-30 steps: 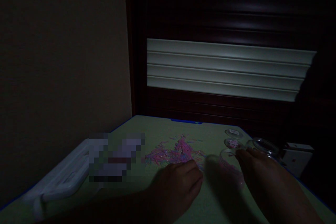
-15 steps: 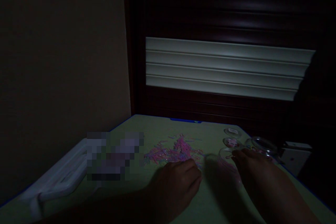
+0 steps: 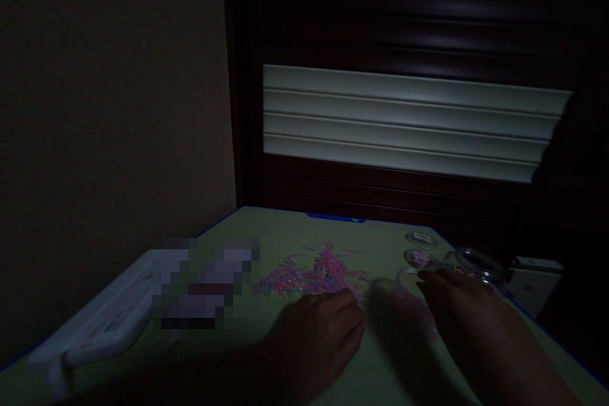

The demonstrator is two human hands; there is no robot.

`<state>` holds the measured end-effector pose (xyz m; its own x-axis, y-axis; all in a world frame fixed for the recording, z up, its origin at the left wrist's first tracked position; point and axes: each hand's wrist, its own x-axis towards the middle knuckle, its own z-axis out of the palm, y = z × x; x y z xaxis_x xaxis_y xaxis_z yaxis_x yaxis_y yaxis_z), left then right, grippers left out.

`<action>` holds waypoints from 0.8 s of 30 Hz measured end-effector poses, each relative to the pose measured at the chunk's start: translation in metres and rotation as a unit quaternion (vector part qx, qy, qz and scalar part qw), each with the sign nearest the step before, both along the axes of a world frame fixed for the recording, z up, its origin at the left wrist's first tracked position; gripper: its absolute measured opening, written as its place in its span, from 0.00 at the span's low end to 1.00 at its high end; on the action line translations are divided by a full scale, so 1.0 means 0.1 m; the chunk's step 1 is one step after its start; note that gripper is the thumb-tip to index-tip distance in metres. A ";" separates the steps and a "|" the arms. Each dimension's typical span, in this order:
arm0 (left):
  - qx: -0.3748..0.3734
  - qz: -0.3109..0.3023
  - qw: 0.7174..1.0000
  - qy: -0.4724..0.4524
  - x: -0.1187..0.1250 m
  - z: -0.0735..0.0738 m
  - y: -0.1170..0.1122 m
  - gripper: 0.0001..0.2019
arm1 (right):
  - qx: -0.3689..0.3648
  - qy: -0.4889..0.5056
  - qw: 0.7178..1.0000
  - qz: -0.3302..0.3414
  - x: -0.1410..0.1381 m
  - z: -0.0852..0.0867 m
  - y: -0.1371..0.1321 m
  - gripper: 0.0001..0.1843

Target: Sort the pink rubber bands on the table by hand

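Fingers (image 3: 346,312) of the left hand (image 3: 314,339) curl together beside the pink bands (image 3: 316,276) mid-tabletop (image 3: 280,228); the right hand (image 3: 459,311) reaches a clear dish (image 3: 408,285) near the right edge, grip unclear.

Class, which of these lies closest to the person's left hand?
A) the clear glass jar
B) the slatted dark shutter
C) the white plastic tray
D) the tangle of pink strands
D. The fingertips of the left hand reach the near edge of the tangle of pink strands on the green tabletop.
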<state>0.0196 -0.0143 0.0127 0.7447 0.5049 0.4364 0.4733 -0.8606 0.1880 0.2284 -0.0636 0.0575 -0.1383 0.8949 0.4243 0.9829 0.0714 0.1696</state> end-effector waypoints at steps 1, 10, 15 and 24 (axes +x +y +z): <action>0.002 -0.001 1.000 0.001 0.00 0.00 0.00 0.06 | 0.005 -0.002 1.000 0.007 -0.01 0.01 0.00 0.18; 0.015 0.027 0.999 0.038 0.00 -0.03 -0.01 0.03 | -0.017 0.122 0.969 0.214 -0.15 -0.05 -0.02 0.12; 0.047 0.059 0.995 0.068 -0.01 -0.02 0.00 0.04 | -0.050 0.134 0.966 0.216 -0.18 -0.08 -0.01 0.14; 0.167 0.139 0.967 0.130 -0.05 0.01 0.08 0.06 | -0.057 0.132 0.970 0.194 -0.18 -0.07 0.00 0.13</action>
<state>0.0151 -0.0066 0.0135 0.7065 0.5647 0.4266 0.6896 -0.6848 -0.2356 0.2101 -0.0638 0.0502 -0.3751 0.8399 0.3922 0.8861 0.4492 -0.1144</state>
